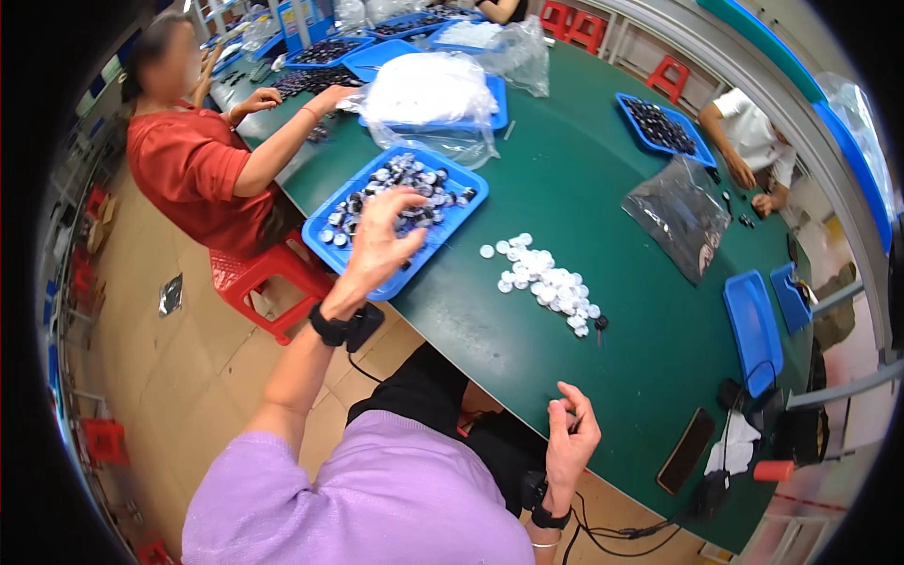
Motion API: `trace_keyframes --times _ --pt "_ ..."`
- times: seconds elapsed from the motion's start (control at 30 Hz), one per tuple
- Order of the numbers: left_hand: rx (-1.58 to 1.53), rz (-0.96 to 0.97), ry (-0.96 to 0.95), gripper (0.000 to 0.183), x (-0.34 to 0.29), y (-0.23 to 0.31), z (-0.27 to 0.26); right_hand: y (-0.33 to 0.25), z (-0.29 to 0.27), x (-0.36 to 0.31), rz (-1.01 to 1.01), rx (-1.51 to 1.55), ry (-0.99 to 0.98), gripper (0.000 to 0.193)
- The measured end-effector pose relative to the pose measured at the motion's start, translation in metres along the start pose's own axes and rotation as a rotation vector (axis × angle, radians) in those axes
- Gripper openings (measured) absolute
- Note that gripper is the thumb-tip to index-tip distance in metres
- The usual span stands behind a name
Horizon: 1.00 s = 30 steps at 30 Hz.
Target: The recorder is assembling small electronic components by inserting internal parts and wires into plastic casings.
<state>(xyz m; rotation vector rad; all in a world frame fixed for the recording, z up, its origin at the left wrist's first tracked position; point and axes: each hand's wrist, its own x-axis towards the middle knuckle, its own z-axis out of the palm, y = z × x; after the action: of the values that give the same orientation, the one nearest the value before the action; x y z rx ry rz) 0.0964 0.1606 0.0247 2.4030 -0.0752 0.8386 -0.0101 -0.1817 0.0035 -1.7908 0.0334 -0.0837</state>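
My left hand [381, 243] hovers over a blue tray [454, 218] at the table's near left edge. Its fingers are spread, with nothing visible in them. Inside the tray lie many small round caps [407, 172], some black and some whitish. My right hand [573, 435] is by the near table edge, fingers loosely bent and apart, and I see nothing in it. Beyond it, a loose pile of small white round caps [556, 285] is spread on the green table [452, 311]. One small black round piece [601, 322] with a thin reddish stem lies at the pile's near end.
A blue tray heaped with white pieces in clear plastic [424, 89] stands farther back. A person in red [193, 160] works at left, another in white [753, 137] at far right. A grey plastic bag [680, 215], an empty blue tray [753, 330] and a phone [686, 450] lie rightward.
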Motion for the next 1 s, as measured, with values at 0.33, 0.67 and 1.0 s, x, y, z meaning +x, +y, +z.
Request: trace_keyframes --times 0.33,0.67,1.0 --pt "-0.405 0.308 -0.388 0.021 -0.016 0.140 0.083 -0.011 -0.043 0.020 -0.087 -0.395 0.050 0.024" --pt "-0.122 0.554 -0.498 0.015 -0.014 0.155 0.163 -0.014 -0.048 -0.003 0.100 -0.441 -0.043 0.025" --pt "-0.105 0.543 -0.571 0.019 -0.018 0.154 0.163 -0.002 -0.040 0.003 0.014 -0.327 0.016 0.017"
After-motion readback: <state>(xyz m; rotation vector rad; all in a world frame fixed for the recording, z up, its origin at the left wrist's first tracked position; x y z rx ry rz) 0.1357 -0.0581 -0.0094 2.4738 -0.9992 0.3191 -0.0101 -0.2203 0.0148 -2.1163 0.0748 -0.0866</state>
